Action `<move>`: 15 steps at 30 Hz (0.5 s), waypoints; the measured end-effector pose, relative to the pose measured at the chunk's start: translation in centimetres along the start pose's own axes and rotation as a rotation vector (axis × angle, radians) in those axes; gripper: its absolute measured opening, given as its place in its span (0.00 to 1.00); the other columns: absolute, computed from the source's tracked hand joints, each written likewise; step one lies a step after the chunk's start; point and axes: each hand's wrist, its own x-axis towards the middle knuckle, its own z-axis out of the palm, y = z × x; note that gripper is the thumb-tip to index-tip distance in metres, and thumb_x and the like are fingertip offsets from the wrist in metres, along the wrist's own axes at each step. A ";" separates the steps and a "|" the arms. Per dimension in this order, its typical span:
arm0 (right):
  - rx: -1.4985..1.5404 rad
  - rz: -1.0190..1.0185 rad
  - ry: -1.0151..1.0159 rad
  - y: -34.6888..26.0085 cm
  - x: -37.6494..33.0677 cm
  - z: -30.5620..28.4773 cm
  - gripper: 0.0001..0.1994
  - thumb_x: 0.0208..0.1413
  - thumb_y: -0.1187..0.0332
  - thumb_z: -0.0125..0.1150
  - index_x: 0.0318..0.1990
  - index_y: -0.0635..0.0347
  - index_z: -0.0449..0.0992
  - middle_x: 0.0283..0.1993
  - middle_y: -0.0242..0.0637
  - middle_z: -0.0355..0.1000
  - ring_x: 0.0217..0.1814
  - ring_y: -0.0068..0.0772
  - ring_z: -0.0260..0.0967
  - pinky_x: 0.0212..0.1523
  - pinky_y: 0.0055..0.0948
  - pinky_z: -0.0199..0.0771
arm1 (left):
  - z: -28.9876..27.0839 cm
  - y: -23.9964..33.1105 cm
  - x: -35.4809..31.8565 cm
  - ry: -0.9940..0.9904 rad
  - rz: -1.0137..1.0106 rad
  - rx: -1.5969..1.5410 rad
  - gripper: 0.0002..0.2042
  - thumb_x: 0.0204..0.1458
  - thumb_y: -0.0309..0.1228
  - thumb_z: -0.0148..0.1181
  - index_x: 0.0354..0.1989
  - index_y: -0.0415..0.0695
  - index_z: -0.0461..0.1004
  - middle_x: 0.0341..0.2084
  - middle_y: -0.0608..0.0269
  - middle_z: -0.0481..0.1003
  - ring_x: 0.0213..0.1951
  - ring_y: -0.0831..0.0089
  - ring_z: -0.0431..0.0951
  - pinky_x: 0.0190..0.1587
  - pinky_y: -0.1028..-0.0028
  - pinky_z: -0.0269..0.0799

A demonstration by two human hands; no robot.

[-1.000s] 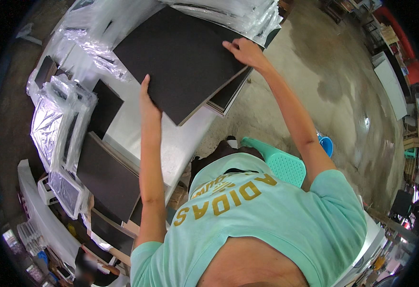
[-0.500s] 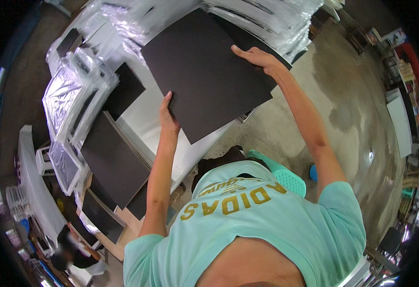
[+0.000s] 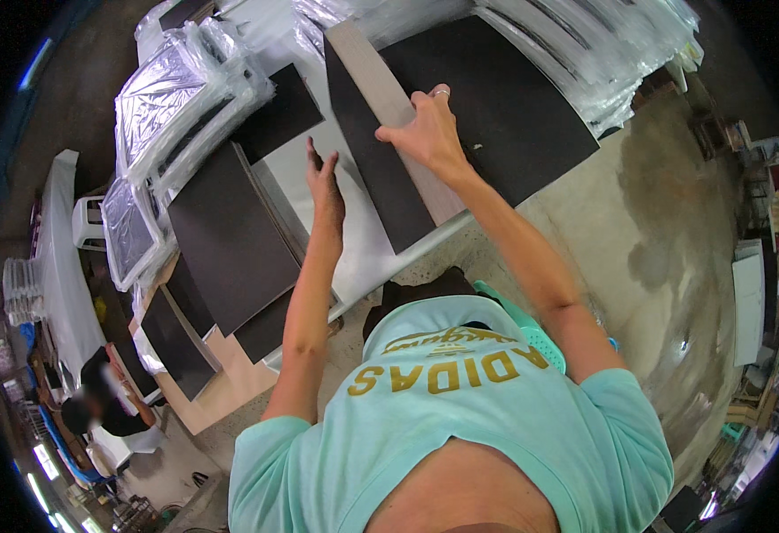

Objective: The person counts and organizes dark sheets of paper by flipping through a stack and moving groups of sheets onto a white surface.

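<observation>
Head view: both hands on flat dark rectangular board [image 3: 381,169] — right hand [image 3: 425,129] grips pale edge, left hand [image 3: 325,182] spread flat.

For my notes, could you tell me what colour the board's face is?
Dark brown-black board, head view.

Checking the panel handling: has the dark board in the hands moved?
Yes: the dark board has tipped up on edge over the white table, held by the right hand.
</observation>
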 end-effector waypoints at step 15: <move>0.716 -0.506 -0.433 4.0 -8.6 -3.7 0.23 0.45 0.67 0.72 0.51 0.59 0.77 0.61 0.36 0.64 0.62 0.35 0.65 0.58 0.34 0.71 | 4.1 10.8 2.0 -0.139 0.557 0.800 0.23 0.44 0.47 0.66 0.53 0.68 0.77 0.70 0.65 0.50 0.68 0.43 0.49 0.66 0.56 0.55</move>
